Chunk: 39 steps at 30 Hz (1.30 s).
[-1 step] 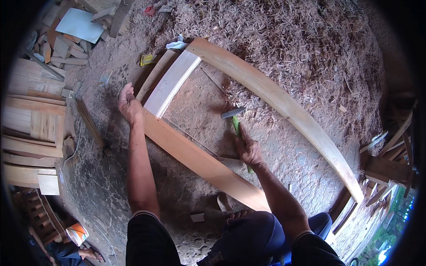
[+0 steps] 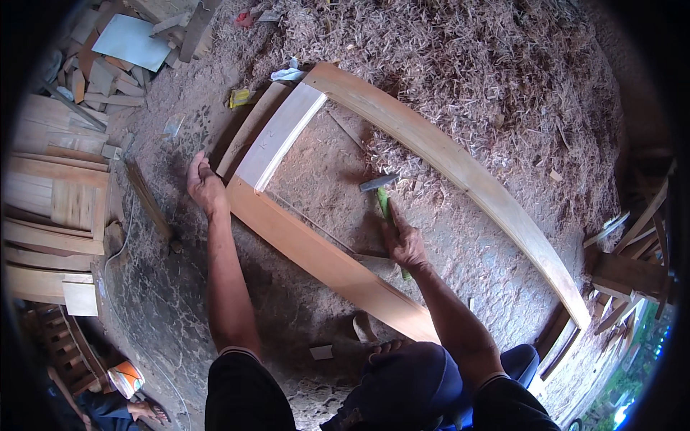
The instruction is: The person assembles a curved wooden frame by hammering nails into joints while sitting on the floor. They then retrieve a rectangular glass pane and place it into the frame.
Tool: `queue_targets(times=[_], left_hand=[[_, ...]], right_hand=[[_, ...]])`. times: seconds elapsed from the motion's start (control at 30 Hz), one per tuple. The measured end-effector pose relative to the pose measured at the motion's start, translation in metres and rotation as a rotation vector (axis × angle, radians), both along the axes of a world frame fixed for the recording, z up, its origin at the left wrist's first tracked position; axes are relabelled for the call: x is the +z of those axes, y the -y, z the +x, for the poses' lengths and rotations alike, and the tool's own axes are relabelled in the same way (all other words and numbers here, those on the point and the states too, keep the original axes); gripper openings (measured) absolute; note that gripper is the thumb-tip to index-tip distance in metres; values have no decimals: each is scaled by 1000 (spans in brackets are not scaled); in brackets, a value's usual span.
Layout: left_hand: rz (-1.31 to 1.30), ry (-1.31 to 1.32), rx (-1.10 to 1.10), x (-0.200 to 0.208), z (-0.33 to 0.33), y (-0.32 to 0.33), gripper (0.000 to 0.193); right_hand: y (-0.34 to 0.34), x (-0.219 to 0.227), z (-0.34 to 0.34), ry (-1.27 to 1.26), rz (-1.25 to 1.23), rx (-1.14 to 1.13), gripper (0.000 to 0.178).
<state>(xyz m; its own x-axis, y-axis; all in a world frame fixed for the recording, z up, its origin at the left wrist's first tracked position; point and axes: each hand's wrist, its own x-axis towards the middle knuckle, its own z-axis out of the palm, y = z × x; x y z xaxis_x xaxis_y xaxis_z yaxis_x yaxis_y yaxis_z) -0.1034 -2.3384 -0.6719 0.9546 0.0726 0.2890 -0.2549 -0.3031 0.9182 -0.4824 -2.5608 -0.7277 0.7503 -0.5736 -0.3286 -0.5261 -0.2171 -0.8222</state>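
a rough, dusty floor [image 2: 169, 291] is spread beneath the work, with wood shavings [image 2: 503, 65] heaped beyond the frame's far rail. on this floor the wooden frame [image 2: 460, 165] is laid, in front of the person, with a pale crosspiece [image 2: 280, 136] set between its two long rails at the left end. whether the joints are fully closed cannot be told.

just outside the frame's near left corner the left hand [image 2: 206, 188] is placed, its fingers loosely bent and nothing seen in it; whether the corner is touched cannot be told. over the frame's opening, a hammer [image 2: 384, 194] is gripped by its green handle in the right hand [image 2: 407, 246], the fingers closed round it and the metal head apart from the rails.

for clean handling, it is judged, the frame should be supported flat near its joints, any tap should be light and square, and a scrap block should be put between hammer and finished face so that no dent is left. the left fingers would best be held clear of the hammer's path.

beside the frame's crosspiece, outside it, a loose wooden strip [image 2: 251, 126] is seen, and farther left of the frame offcuts [image 2: 108, 79] are piled.
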Motion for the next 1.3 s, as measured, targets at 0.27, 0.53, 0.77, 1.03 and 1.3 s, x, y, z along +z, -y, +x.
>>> queue_targets(times=[0.27, 0.53, 0.77, 1.03, 1.3], left_hand=[[-902, -833, -79, -65, -49, -68, 73], [-667, -819, -198, -62, -59, -40, 66], [-804, -844, -154, -71, -71, -69, 54], [-963, -747, -228, -79, -75, -81, 55], [-635, -862, -177, -83, -68, -90, 75]], right_hand=[[7, 17, 3, 14, 268, 65, 62], [-15, 11, -64, 88, -234, 217, 66], [-35, 69, -192, -101, 11, 472, 68], [-56, 80, -213, -279, 12, 421, 61], [-58, 62, -220, -282, -81, 416, 47]])
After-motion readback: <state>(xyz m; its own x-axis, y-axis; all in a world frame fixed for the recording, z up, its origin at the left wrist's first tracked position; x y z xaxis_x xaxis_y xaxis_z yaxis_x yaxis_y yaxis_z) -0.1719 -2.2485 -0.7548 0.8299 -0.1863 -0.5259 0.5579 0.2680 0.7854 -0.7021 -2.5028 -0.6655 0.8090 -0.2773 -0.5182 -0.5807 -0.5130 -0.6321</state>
